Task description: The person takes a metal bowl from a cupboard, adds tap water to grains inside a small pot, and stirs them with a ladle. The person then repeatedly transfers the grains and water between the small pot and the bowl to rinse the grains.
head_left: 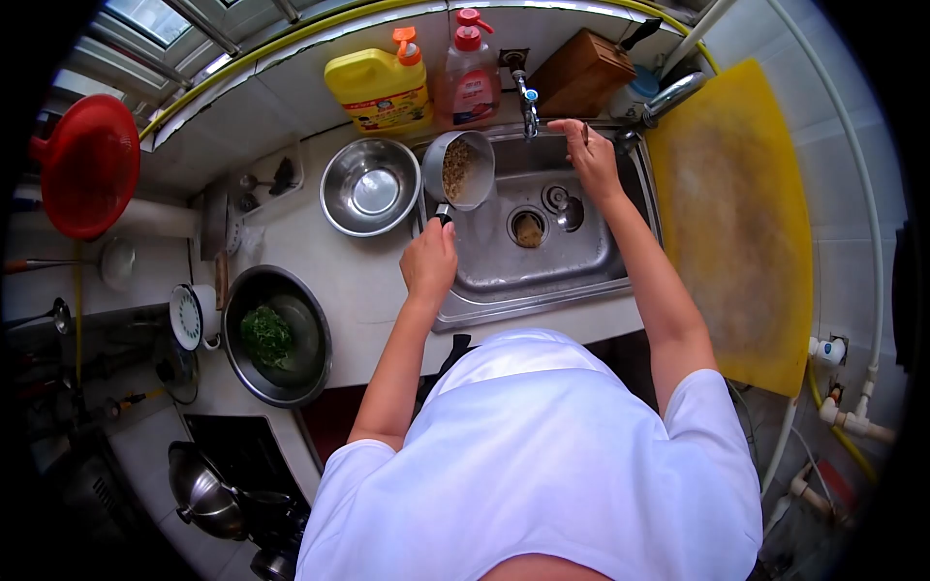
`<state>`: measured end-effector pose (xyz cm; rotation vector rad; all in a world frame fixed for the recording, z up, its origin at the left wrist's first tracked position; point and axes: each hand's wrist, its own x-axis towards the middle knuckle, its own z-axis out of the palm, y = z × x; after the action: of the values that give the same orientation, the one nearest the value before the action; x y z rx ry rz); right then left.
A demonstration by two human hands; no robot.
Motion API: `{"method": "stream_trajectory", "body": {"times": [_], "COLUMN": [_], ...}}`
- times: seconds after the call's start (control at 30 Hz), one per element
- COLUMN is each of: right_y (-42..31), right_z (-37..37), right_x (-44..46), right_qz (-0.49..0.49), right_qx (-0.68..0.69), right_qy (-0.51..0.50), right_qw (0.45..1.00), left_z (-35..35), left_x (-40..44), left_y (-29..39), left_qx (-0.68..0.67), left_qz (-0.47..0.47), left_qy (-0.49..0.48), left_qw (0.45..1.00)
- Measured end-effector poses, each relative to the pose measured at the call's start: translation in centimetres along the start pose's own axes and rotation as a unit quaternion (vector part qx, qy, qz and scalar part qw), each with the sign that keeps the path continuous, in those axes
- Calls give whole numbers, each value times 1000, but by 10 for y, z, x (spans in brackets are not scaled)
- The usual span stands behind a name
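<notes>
My left hand (429, 259) is closed round the black handle of a small saucepan (481, 184). The pan tilts over the left side of the steel sink (542, 283), with brownish grains or chopped bits along its inside. My right hand (591, 160) is raised over the sink's far right, just right of the tap (529, 108). One finger points toward the tap; the others are curled round a thin dark handle, which appears to belong to a metal spoon (570, 214) below. A brownish lump (528, 230) sits in the drain. No running water can be made out.
Left of the sink stand a steel bowl (334, 194) and a deeper basin (317, 334) with chopped greens. Yellow jug (383, 92), red-capped bottle (472, 87) and knife block (581, 73) line the back wall. A yellow board (736, 232) leans at the right.
</notes>
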<state>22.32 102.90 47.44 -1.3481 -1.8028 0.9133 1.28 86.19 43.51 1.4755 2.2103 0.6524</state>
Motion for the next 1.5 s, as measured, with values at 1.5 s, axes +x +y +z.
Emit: {"method": "stream_trajectory", "body": {"times": [1.5], "right_y": [28], "right_z": [13], "right_x": [71], "right_qz": [-24], "right_qx": [-94], "right_qy": [-66], "right_qw": [993], "left_z": [91], "left_x": [73], "left_y": [20], "left_qx": [-443], "left_qz": [-149], "left_qy": [-275], "left_qw": [840]}}
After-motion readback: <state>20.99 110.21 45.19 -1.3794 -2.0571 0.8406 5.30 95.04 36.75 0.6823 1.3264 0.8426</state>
